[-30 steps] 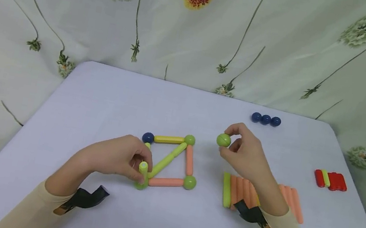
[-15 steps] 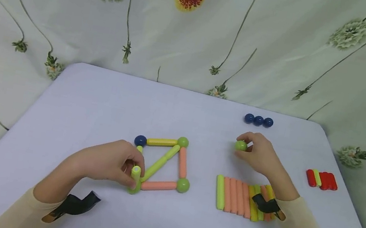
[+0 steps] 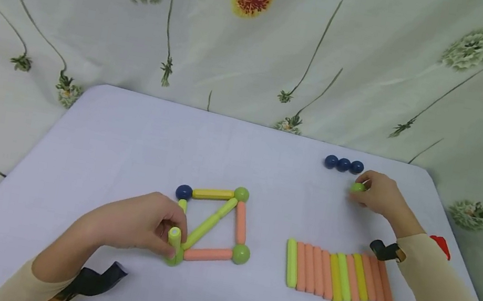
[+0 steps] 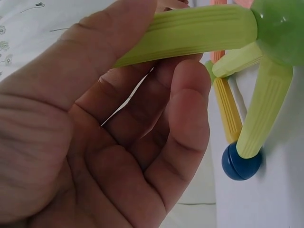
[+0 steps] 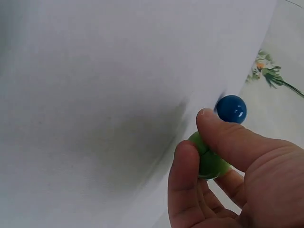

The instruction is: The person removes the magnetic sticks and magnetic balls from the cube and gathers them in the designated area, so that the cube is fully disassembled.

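Note:
My left hand (image 3: 145, 222) pinches an upright yellow-green rod (image 4: 204, 29), which stands on a green ball (image 4: 280, 28) at the near left corner of a flat frame. That frame joins a blue ball (image 3: 184, 192), a yellow rod (image 3: 213, 194), two more green balls, salmon rods (image 3: 208, 254) and a diagonal made of yellow-green rod (image 3: 210, 225). Over at the right, my right hand (image 3: 379, 197) holds a loose green ball (image 5: 209, 161) between thumb and fingers, just in front of a row of blue balls (image 3: 343, 165).
A row of salmon, yellow and yellow-green rods (image 3: 314, 270) lies side by side at the front right of the white table (image 3: 138, 138). Red pieces (image 3: 442, 245) sit partly hidden behind the right sleeve. A flowered cloth (image 3: 247, 55) hangs behind the table.
My right hand has carried the green ball rightward, away from the frame and toward the blue balls. The left hand keeps its pinch on the upright rod. The head view has shifted slightly.

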A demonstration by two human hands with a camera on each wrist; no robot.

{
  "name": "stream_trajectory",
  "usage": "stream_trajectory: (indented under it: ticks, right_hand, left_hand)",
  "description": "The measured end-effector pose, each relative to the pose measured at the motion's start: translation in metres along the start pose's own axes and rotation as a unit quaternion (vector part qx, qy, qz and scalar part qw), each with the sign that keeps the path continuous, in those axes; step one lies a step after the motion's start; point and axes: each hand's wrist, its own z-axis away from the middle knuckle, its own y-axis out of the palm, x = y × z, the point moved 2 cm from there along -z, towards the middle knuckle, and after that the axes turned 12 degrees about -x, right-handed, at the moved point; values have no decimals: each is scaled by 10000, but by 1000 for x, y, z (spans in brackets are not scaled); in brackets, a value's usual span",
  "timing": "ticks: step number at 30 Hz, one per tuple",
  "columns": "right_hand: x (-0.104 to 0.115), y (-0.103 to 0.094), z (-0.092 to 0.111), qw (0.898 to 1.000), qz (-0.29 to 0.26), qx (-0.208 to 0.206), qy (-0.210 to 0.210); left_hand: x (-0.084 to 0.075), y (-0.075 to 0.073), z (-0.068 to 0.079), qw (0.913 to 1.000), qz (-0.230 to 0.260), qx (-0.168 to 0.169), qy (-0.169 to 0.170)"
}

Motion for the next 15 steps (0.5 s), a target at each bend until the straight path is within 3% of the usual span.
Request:
stream_trajectory:
  ticks: [7, 15]
  right_hand:
    - [-4, 10, -13, 9995, 81, -198, 220]
    - [0, 10, -15, 9953, 292, -903, 174]
  left_hand:
    - [-1, 1, 2, 9999, 135, -2, -51]
    - [-2, 0, 2, 9997, 248, 25, -51]
